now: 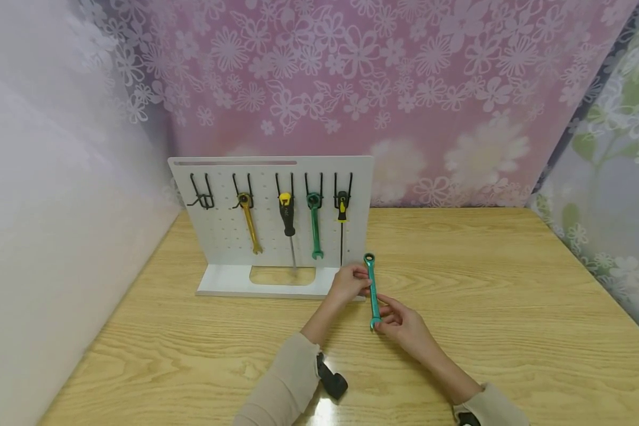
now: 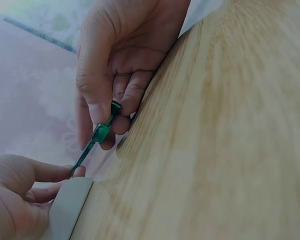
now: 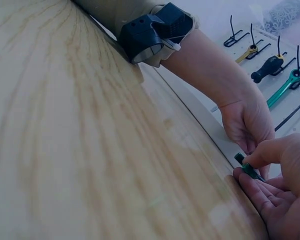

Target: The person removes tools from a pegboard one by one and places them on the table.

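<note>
Two hands hold one teal wrench beside a white pegboard of tools.

Head view: The left hand (image 1: 347,285) pinches the shaft of the teal wrench (image 1: 373,291) between narrowed fingers, while the right hand (image 1: 406,329) grips its open-jawed end, thumb and fingers close together. The wrench's ring end points away, just beyond the left fingertips. The white pegboard (image 1: 226,236) stands beyond the left fingers and to their left. From its black hooks hang, in order toward the fingers, a gold wrench (image 1: 251,224), a larger screwdriver (image 1: 287,215) with a yellow-and-black handle, a green hanging wrench (image 1: 315,228) and a thin screwdriver (image 1: 342,208), the nearest of the four. The wooden table (image 1: 511,307) spreads below and to the right of both hands. A black wrist device (image 1: 332,378) sits behind the left hand, at the beige sleeve (image 1: 284,378).

Left wrist view: The left hand's thumb and finger pinch one end of the wrench, just beside a pale edge of the pegboard's base (image 2: 70,207). Opposite, the right thumb presses near the other end, with that hand's remaining fingers curled behind.

Right wrist view: The wrench's end lies between the right thumb and fingers. The left hand is just past them, its fingertips partly hidden; the hanging tools show beyond both hands.
</note>
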Demonstrator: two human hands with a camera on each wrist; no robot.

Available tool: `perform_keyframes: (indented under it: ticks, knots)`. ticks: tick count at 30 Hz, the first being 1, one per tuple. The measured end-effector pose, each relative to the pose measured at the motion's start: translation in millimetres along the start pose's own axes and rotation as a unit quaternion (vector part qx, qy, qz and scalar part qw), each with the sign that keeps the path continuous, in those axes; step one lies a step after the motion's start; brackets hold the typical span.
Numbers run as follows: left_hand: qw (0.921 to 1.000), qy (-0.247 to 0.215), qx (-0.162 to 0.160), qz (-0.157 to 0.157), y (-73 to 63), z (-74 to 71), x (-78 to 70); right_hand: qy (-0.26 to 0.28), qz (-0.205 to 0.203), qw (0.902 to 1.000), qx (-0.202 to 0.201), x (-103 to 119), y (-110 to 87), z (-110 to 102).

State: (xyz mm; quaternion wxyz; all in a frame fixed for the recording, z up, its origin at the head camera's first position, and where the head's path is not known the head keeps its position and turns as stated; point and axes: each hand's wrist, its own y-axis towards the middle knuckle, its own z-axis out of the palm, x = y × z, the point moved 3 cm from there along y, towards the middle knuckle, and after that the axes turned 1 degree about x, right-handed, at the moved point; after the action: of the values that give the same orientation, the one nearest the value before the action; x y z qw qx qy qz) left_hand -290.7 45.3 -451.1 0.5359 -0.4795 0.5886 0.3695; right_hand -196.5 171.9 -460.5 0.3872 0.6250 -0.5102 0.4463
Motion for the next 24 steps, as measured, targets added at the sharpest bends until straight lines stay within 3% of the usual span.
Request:
perform_keyframes:
  ticks: [11,24]
  knots:
    - [0.9986,0.052,0.001,0.006,-2.5,0.3,0.4,-0.014,0.005,0.9999,-0.005,-1.6,0.1,-0.8]
    - [0.9978,0.066,0.0,0.009,-3.1,0.1,-2.6,0.01,0.011,0.9995,0.029,4.6,0.4,-3.0]
